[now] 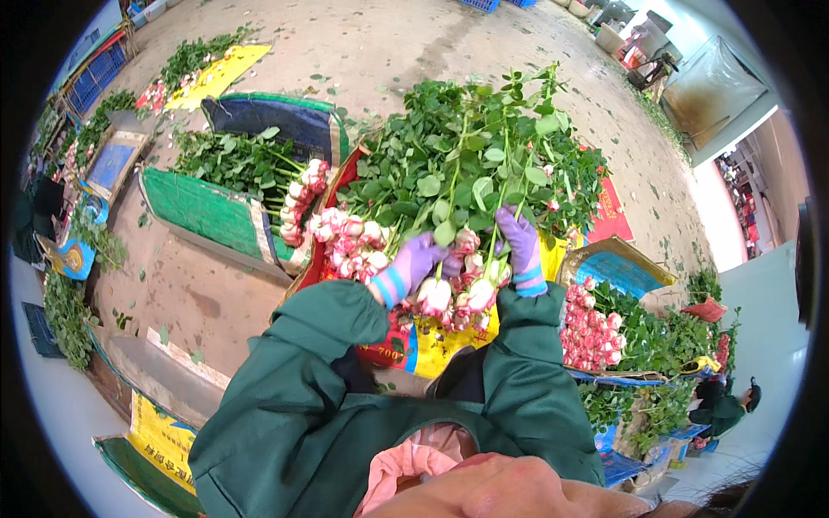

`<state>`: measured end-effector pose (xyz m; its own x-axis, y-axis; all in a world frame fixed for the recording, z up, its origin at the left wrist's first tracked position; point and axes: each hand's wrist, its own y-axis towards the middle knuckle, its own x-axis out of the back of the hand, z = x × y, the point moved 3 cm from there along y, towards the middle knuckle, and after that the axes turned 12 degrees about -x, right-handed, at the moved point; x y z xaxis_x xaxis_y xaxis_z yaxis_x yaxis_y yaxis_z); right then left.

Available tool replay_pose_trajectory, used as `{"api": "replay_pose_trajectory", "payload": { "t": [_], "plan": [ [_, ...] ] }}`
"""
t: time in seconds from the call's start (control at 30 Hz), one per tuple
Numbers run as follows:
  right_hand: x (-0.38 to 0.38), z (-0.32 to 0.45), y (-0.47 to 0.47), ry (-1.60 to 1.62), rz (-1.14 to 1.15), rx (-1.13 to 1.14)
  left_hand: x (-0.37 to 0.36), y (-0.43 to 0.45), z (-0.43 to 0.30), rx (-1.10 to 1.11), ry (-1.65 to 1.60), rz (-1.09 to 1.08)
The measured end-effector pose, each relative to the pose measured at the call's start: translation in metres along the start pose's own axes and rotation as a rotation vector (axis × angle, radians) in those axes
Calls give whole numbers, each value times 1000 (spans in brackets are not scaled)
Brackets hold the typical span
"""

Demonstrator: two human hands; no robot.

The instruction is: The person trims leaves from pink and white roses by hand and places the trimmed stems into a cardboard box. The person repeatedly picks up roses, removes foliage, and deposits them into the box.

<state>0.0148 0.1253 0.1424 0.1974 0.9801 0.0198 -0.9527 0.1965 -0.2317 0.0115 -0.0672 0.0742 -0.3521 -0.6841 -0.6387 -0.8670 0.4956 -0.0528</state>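
A large heap of leafy rose stems (414,155) lies before me, its white-and-pink blooms (356,243) towards my body. My left hand (414,262), in a purple knit glove with striped cuff, is closed around a rose stem just above a white bloom with pink edges (434,296). Beside it on the right, my right hand (518,243), gloved alike, pinches the stem of another such bloom (481,295). Both blooms hang head-down over the heads of other roses. Leaves and petals hide some of the fingers.
Left of the heap, a green-and-blue sack-lined trough (201,201) holds bundled roses. More roses (590,324) lie at the right beside a blue-lined holder (622,269). A yellow printed sack (453,343) is under the blooms. Loose leaves litter the concrete floor (363,39). Another person (725,411) is at far right.
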Motion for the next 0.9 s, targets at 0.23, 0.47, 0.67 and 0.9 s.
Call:
{"api": "replay_pose_trajectory", "payload": {
  "t": [0.23,0.47,0.67,0.9],
  "plan": [
    [5,-27,-16,47,-6,-82,6,-37,10,-117,137,107],
    [13,-33,-21,88,42,-30,-7,-56,13,-38,44,78],
    [1,-38,-24,49,40,10,-1,-32,14,24,68,140],
    [-1,-59,-9,-179,162,35,-14,-27,4,2,62,204]
  ]
}}
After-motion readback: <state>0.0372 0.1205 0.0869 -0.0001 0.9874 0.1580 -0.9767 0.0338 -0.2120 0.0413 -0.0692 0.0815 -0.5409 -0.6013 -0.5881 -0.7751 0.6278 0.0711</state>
